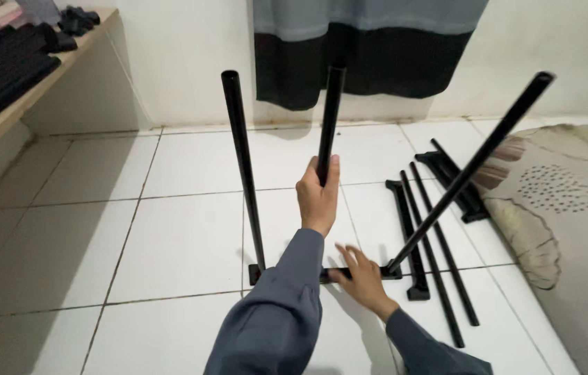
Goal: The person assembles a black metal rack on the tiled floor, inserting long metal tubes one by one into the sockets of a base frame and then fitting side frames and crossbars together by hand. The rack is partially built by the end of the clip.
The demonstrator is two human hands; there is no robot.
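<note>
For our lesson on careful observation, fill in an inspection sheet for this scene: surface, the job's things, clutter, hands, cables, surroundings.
Surface: white tiled floor.
Job's things: black base bar on the floor with a left pole upright, a right pole leaning, and a middle pole.
Clutter: spare black bars lying on the tiles.
Hands: left hand grips the middle pole; right hand rests on the base bar.
Cables: nothing seen.
Surroundings: patterned mat, dark cloth on the wall, wooden shelf.

White tiled floor, white wall, dark curtain.
</note>
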